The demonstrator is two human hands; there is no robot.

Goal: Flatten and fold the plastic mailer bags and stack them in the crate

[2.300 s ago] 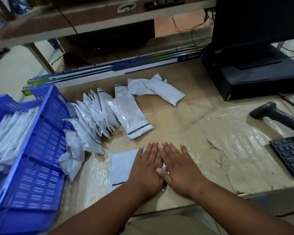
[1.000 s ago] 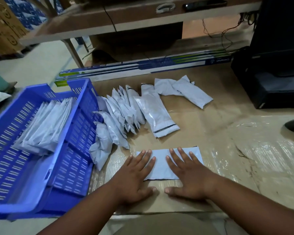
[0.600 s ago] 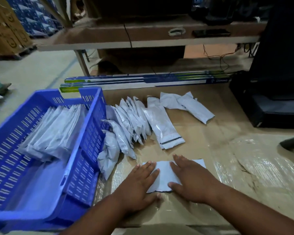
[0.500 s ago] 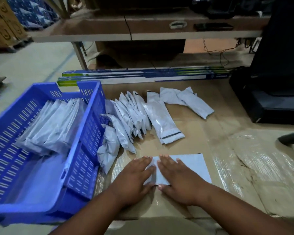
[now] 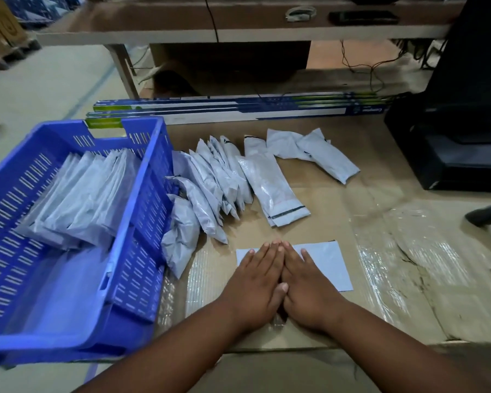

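Grey mailer bag (image 5: 321,260) lies flat near the counter's (image 5: 380,279) front edge; I press both hands, left hand (image 5: 254,287) and right hand (image 5: 306,290), fingers straight, touching, apparently smoothing it beside the blue crate (image 5: 142,279).

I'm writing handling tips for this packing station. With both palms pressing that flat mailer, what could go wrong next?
The flat mailer lies on glossy tape; it may slip as the left hand and right hand sweep apart. The loose pile leaning on the blue crate could topple if the crate is bumped.
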